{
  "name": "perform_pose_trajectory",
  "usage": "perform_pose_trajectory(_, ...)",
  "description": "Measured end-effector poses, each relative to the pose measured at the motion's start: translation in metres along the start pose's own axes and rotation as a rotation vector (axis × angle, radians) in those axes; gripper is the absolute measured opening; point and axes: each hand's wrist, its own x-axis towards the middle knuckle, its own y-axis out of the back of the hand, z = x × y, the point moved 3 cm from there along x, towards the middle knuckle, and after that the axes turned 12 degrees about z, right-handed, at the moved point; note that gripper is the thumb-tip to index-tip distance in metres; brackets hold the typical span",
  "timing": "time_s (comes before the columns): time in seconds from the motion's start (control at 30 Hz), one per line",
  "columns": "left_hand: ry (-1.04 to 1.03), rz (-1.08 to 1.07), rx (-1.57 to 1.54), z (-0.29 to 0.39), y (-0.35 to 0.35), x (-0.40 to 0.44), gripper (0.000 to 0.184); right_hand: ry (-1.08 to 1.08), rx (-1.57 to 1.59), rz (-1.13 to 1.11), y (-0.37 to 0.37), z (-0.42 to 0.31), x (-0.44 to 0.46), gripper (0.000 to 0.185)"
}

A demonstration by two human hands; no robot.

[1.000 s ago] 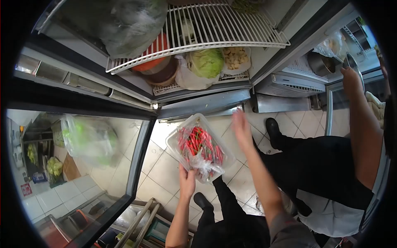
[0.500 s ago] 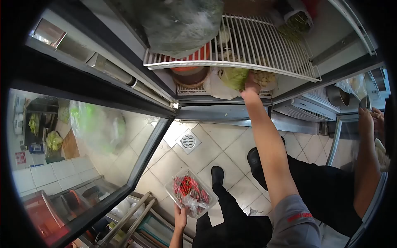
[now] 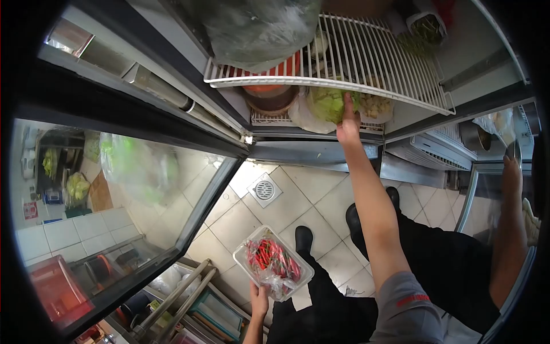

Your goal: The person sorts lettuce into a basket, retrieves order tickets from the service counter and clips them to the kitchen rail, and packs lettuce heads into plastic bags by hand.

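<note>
My left hand (image 3: 259, 297) grips the edge of a clear plastic container (image 3: 242, 256) low in front of me. Inside it lie red chillies (image 3: 267, 255), partly wrapped in clear plastic. Reaching under a white wire shelf, my right hand (image 3: 348, 127) is closed on a pale green cabbage (image 3: 326, 105), thumb laid along its face. The other fingers are mostly hidden. A white bag (image 3: 301, 114) is beside the cabbage, and pale, lumpy pieces (image 3: 376, 105) lie just right of my hand.
The wire shelf (image 3: 366, 51) of the fridge overhangs my right hand; a large plastic bag (image 3: 258, 34) sits on it. A reddish-brown tub (image 3: 271, 100) stands below. The open glass door (image 3: 197, 206) is at left. Another person's arm (image 3: 510, 223) and dark legs are close on the right.
My right hand has turned, so its thumb now shows over the cabbage. The container in my left hand has shifted slightly right and up. The whole view has shifted a little.
</note>
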Motion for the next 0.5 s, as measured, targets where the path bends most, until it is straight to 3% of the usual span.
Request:
perform_pose_trajectory(0.17, 0.011, -0.046, 0.025, -0.001, -0.003, -0.003, 0.045, -0.153, 0.172, -0.127, 0.006, -0.006, 0.005, 0.064)
perform_pose_trajectory(0.3, 0.024, -0.042, 0.034, 0.004, 0.001, -0.009, 0.044, -0.079, 0.251, -0.257, 0.031, -0.002, -0.009, 0.056)
perform_pose_trajectory(0.37, 0.055, -0.037, -0.025, -0.003, 0.004, -0.008, 0.043, -0.044, 0.206, -0.436, 0.063, -0.022, -0.045, 0.053)
perform_pose_trajectory(0.5, 0.056, -0.042, -0.02, -0.013, 0.009, -0.003, 0.043, -0.043, 0.152, -0.386, 0.136, -0.054, -0.125, 0.058)
